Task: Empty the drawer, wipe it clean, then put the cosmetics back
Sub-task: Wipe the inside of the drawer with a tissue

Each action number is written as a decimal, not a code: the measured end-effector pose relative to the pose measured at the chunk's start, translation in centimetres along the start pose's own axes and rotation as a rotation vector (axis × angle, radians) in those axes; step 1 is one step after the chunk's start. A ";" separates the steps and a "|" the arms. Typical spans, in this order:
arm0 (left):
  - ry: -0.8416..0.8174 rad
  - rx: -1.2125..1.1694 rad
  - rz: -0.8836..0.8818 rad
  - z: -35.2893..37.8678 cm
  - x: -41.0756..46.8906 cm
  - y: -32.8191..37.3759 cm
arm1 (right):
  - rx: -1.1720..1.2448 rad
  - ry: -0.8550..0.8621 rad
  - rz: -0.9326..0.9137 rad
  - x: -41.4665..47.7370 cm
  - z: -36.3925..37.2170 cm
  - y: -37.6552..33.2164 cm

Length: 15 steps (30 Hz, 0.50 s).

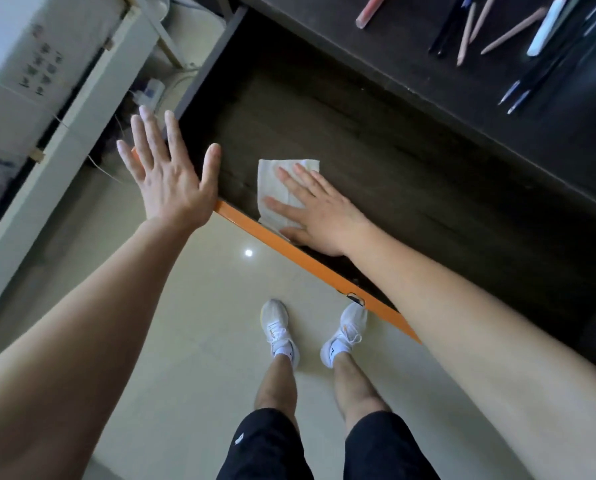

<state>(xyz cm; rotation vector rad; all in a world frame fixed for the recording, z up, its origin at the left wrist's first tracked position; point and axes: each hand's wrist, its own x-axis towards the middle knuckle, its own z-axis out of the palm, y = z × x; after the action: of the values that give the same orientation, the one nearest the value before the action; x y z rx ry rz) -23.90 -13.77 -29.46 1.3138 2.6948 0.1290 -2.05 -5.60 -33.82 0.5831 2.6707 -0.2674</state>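
Observation:
The dark drawer (376, 161) is pulled out and holds nothing but a white wipe (275, 183). My right hand (315, 213) lies flat on the wipe, pressing it against the drawer floor near the orange front edge (275, 237). My left hand (171, 174) hovers over the drawer's front left corner, palm down, fingers spread, holding nothing. Cosmetics lie on the dark desktop (410, 53) behind the drawer: several pencils (511, 31), a pink tube (369, 10), a white tube (546, 27) and dark pens (513, 95).
A white cabinet (47, 109) stands to the left. Cables and a white adapter (152, 90) lie on the floor beside the drawer. My legs and white shoes (279, 332) stand on the pale tiled floor (192, 306) in front of the drawer.

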 end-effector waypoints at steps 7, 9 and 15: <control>-0.089 -0.115 -0.044 0.2 -3.6 -2.0 | 0.120 -0.013 0.022 -2.5 0.7 1.3; -0.109 -0.147 -0.047 0.3 -4.2 -2.4 | 0.126 -0.007 0.035 -0.6 0.1 0.5; -0.118 -0.188 -0.048 0.3 -4.2 -2.7 | 0.088 0.039 -0.061 9.2 -3.6 -2.9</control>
<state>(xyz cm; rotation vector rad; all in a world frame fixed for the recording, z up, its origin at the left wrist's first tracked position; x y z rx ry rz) -23.39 -18.79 -29.72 1.1634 2.5430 0.2831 -12.19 -3.97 -34.06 0.5391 2.7290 -0.3961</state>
